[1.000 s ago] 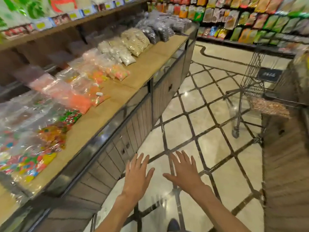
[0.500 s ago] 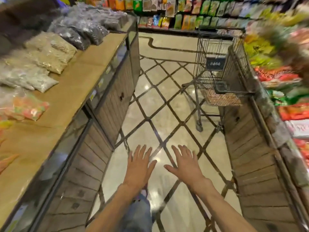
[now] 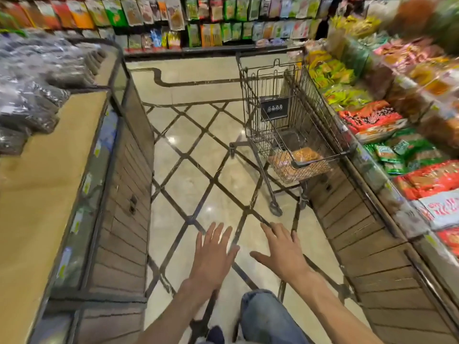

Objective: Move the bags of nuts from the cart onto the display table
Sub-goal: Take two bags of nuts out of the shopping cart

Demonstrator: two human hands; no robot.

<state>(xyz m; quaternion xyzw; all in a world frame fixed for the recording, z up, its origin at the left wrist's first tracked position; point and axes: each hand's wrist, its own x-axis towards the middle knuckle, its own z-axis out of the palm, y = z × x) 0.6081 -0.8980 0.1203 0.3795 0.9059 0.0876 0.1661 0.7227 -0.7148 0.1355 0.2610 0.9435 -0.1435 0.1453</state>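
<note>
A dark wire shopping cart (image 3: pixel 280 112) stands ahead on the right side of the aisle, against the right-hand display. In its basket lie bags of tan nuts (image 3: pixel 301 161). The display table (image 3: pixel 49 165) with a tan top runs along the left; dark bagged goods (image 3: pixel 29 90) are piled at its far end. My left hand (image 3: pixel 211 256) and my right hand (image 3: pixel 283 252) are held out low in front of me, palms down, fingers spread and holding nothing. Both are well short of the cart.
A second display (image 3: pixel 397 150) on the right holds red, green and yellow snack packs. Shelves of hanging packets (image 3: pixel 211 21) line the far wall. The tiled floor (image 3: pixel 188 170) between the two displays forms the aisle. My knee in jeans (image 3: pixel 263 316) shows at the bottom.
The view has swung right and forward along the aisle, so the cart is nearer and more central. The table's candy bags have left the view. Both hands stay spread and hold nothing.
</note>
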